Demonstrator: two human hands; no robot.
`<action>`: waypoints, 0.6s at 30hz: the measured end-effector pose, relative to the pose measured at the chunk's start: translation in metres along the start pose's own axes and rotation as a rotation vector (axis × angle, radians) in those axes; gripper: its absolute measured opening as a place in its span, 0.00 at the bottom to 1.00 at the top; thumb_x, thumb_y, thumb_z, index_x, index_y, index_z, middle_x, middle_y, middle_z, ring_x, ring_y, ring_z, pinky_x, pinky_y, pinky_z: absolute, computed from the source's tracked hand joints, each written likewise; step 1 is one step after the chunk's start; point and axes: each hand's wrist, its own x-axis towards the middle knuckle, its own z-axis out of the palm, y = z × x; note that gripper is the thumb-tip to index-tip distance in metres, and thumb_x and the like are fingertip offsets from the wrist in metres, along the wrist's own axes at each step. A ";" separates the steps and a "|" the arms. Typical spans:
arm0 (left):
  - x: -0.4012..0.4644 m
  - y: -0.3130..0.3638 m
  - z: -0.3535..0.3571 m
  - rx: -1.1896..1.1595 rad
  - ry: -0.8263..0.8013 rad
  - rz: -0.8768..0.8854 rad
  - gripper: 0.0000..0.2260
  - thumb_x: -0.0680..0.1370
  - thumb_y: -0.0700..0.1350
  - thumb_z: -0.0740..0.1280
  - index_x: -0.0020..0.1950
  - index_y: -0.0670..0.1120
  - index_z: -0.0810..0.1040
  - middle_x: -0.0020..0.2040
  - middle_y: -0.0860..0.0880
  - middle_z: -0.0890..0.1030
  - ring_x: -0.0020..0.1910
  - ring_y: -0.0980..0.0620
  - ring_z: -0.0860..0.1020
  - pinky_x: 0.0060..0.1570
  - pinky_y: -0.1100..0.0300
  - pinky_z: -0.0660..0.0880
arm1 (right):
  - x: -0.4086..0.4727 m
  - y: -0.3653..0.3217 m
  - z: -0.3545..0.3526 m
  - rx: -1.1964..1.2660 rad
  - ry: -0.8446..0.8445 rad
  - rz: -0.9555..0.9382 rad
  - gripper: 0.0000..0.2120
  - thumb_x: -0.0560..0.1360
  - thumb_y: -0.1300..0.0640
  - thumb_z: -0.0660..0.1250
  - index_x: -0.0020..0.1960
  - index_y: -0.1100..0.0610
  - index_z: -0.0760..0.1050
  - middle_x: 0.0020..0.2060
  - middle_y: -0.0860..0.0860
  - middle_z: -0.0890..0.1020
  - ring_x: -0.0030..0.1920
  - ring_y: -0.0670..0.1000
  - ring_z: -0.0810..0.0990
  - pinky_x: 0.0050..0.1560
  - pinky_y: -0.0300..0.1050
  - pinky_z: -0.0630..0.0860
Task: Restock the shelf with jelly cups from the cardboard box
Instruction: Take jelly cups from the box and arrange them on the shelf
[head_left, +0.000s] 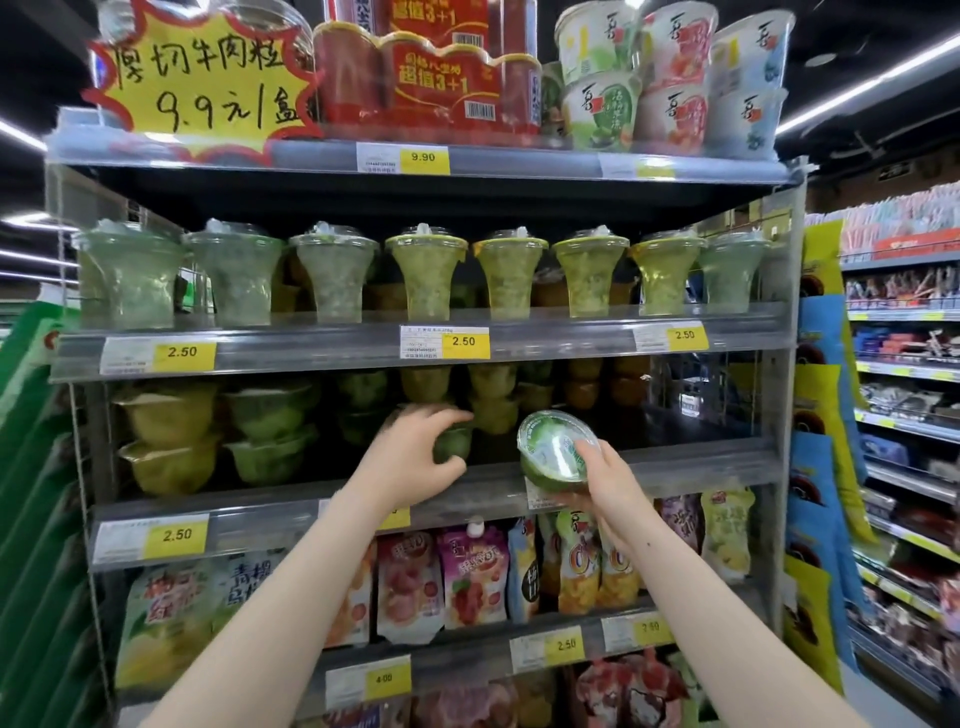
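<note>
green jelly cup (551, 453) | tilted, foil lid facing camera | before shelf (675, 462) (second cup (453, 441) upright inside)

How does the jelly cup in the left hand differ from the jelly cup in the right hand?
The left hand grips its cup inside the shelf, mostly hidden by the fingers. The right hand holds its cup in front of the shelf edge, tilted, with the sealed lid facing the camera. Both cups are green.
</note>
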 end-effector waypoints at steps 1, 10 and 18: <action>-0.001 0.003 0.005 0.035 0.003 0.012 0.21 0.71 0.54 0.63 0.65 0.57 0.72 0.64 0.55 0.75 0.66 0.53 0.68 0.68 0.47 0.64 | 0.000 -0.001 0.001 0.001 0.002 0.008 0.11 0.81 0.53 0.56 0.57 0.57 0.71 0.52 0.55 0.78 0.53 0.54 0.79 0.44 0.47 0.80; -0.013 -0.002 -0.005 -0.009 0.167 0.054 0.23 0.68 0.58 0.73 0.59 0.50 0.76 0.58 0.54 0.77 0.61 0.54 0.73 0.66 0.49 0.68 | -0.007 -0.007 0.007 -0.049 -0.040 0.025 0.11 0.80 0.50 0.58 0.55 0.56 0.74 0.53 0.56 0.80 0.52 0.54 0.81 0.48 0.52 0.81; -0.039 0.056 0.020 -0.668 -0.003 -0.023 0.36 0.69 0.45 0.76 0.73 0.48 0.64 0.64 0.54 0.75 0.61 0.63 0.74 0.61 0.65 0.72 | -0.028 -0.024 0.007 -0.123 -0.165 0.011 0.17 0.78 0.47 0.62 0.57 0.60 0.74 0.50 0.57 0.82 0.44 0.51 0.83 0.33 0.43 0.77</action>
